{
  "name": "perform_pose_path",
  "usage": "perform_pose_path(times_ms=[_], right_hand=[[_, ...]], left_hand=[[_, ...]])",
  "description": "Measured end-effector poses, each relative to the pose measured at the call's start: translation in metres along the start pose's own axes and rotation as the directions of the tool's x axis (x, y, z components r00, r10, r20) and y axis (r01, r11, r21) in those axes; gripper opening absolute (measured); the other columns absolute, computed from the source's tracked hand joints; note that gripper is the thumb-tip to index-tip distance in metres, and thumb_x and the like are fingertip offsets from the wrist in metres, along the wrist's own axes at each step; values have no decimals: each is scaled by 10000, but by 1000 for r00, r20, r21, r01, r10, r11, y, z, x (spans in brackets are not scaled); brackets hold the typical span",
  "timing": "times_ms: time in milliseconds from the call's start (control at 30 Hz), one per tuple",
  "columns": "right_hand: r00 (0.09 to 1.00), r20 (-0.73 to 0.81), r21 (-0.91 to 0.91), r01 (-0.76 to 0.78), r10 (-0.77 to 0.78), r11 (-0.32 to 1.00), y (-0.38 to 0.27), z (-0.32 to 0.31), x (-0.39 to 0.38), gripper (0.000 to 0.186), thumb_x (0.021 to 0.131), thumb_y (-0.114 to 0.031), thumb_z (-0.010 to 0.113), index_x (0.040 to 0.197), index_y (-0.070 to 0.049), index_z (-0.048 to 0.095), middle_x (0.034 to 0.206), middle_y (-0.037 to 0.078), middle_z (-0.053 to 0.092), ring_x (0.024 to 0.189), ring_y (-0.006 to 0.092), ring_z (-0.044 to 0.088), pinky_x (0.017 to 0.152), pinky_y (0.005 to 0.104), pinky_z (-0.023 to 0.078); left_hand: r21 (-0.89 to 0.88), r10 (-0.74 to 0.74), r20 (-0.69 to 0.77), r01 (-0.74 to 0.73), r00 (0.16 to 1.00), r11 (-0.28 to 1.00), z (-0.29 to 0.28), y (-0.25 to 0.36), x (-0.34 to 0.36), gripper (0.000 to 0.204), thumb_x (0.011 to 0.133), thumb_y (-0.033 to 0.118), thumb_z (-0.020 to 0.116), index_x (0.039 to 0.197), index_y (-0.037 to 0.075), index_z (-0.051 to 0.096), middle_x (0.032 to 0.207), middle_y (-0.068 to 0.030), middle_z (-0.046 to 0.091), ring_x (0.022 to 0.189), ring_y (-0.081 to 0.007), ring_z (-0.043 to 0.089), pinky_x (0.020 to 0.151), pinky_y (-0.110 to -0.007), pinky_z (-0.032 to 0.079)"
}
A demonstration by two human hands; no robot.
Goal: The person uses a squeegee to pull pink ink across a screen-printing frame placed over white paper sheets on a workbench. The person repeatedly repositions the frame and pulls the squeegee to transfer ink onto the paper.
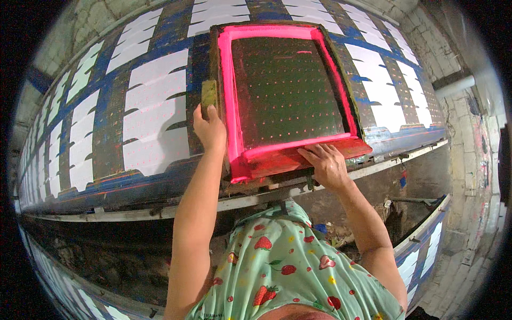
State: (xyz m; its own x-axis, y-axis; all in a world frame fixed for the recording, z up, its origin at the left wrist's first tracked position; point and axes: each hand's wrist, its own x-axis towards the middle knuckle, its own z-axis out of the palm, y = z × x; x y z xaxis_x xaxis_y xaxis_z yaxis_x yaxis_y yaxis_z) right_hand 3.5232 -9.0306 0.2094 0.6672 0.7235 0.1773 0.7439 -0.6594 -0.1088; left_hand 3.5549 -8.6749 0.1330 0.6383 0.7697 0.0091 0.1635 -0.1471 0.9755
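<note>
A screen-printing frame (220, 61) lies on the long table, its mesh (288, 90) dark with rows of small dots and bright pink ink (226, 80) around the margins. At its left side my left hand (209, 127) pinches the lower end of a small yellow-green block (208, 92); whether this block is fixed to the frame I cannot tell. Along the frame's near end rests a wide red-stained squeegee (282, 158). My right hand (325, 164) grips it right of its middle, with the thumb hidden beneath.
White die-cut sheets (154, 106) lie in rows on the blue-and-brown stained table (106, 194), left and right of the frame. A metal rail (160, 214) runs along the near edge. Beyond a gap, another table with white sheets (424, 261) shows at lower right. A brick wall stands right.
</note>
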Motion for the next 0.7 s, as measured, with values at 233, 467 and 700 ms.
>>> perform_pose_path(times_ms=[233,467,700], right_hand=[[992,-91,-21,91,-92,996,62,23,91,473,857,-113,684,1318,-141,781,1238,112,755,1132,331,736,1002,463,579],[991,-17,-96,128,-130,987,150,59,232,482,888,-176,745,1371,-171,729,1239,160,734,1148,356,730,1006,514,589],[991,-45,-176,113,-122,978,226,95,373,454,945,-205,700,1397,-223,724,1255,149,771,1144,369,763,991,525,624]], left_hand=[[17,22,-22,-22,1000,1000,0,-4,1,538,1127,292,658,1523,-64,576,1480,-219,643,1334,-303,622,1150,-431,468],[-119,-49,5,49,999,992,0,3,-4,501,1125,271,667,1513,-40,606,1414,-153,680,1267,-232,633,1112,-388,489],[87,10,-44,-6,999,996,-1,6,-3,445,1135,193,619,1501,-60,594,1393,-163,673,1244,-226,651,1081,-382,520]])
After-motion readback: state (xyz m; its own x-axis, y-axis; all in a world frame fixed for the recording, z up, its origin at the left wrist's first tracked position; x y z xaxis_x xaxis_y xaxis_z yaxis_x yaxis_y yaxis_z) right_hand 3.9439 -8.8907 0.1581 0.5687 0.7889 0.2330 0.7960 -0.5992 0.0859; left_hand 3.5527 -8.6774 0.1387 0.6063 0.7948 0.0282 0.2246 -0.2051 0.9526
